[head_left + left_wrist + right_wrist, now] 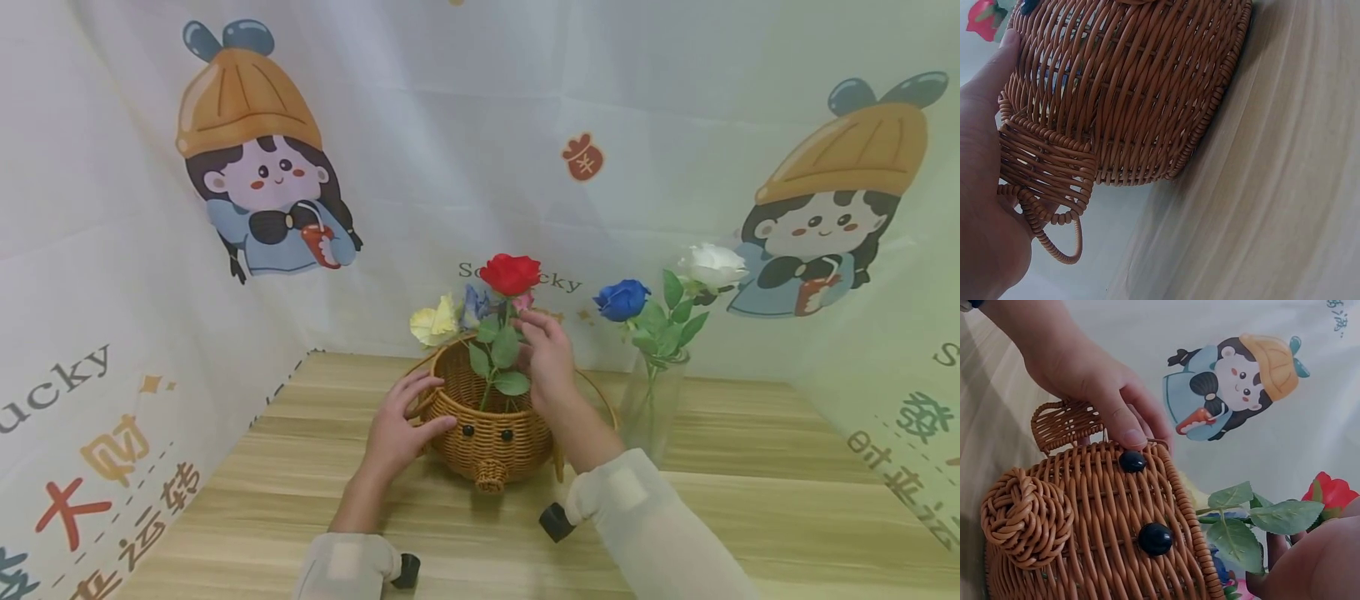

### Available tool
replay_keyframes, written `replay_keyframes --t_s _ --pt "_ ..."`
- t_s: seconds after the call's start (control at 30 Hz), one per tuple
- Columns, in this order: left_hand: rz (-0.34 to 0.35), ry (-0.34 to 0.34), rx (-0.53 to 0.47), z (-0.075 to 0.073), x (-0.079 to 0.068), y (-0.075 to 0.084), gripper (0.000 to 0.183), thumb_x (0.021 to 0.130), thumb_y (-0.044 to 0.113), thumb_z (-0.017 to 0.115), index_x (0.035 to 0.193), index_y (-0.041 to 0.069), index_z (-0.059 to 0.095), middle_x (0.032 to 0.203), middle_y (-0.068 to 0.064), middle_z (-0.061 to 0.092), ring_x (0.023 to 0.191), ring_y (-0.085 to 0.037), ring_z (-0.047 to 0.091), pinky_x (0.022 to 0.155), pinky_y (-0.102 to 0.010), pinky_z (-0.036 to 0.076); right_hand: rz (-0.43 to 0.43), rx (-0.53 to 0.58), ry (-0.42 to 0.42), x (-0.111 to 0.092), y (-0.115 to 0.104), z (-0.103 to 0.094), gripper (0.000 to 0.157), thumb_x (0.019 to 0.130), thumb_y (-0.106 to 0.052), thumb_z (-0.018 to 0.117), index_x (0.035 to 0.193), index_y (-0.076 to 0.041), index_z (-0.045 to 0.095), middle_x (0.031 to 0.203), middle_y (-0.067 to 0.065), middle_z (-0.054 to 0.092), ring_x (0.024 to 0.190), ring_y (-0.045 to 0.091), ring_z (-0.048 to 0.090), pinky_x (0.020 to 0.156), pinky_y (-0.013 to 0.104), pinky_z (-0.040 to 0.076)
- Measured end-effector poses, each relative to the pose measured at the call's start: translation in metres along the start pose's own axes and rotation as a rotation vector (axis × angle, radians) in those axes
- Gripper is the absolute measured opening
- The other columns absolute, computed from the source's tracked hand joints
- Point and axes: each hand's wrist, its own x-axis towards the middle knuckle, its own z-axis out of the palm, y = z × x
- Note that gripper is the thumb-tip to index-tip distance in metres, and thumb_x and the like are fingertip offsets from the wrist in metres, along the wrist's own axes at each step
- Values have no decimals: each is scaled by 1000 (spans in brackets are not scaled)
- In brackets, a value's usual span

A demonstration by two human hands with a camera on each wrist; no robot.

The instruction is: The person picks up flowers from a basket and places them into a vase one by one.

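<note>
A brown wicker basket (491, 446) with black button eyes and a woven snout stands on the table. My left hand (397, 425) grips its left side, thumb along the front near an eye and fingers at the rim; the left wrist view shows the basket's woven ear flap (1047, 162) against the palm. A red rose (512, 273) with green leaves (505, 346) stands upright in the basket. At its stem, just under the bloom, the curled fingers of my right hand (552, 362) hold it, partly hidden behind leaves. Yellow (433, 321), bluish (474, 306) and pink flowers (522, 302) show behind.
To the right of the basket a clear glass vase (656, 408) holds a blue rose (622, 300) and a white rose (712, 265). A printed cloth (450, 125) hangs behind and beside the wood-grain table (750, 517). The basket's thin handle (600, 400) hangs down at its right.
</note>
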Motion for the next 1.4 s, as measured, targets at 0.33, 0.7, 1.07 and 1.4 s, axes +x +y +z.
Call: replay_keyframes --t_s 0.33,0.7,1.07,1.4 --pt "3 4 -1 -1 -1 -2 56 84 20 89 136 12 67 159 -12 49 150 -40 42 111 -52 53 26 -85 -1 0 -10 2 35 106 -10 57 138 2 58 151 15 55 101 14 55 77 22 46" --pt "1 2 -6 -1 0 -2 56 84 20 89 135 13 67 159 -12 49 150 -39 42 111 -51 53 43 -204 -23 2 -11 -1 33 101 -6 65 134 -3 64 140 17 67 127 26 59 98 37 45" --pt "6 5 8 -1 1 -2 57 85 22 89 136 13 67 159 -12 49 150 -40 42 111 -53 52 -144 -447 12 5 -8 -6 25 95 -1 72 119 8 73 119 24 75 115 35 70 96 37 58" --pt "4 4 27 0 1 -1 57 85 22 89 136 12 67 159 -12 49 150 -40 42 111 -53 53 -193 -440 72 8 -9 -17 25 94 -5 75 116 8 75 122 23 74 113 33 70 81 21 55"
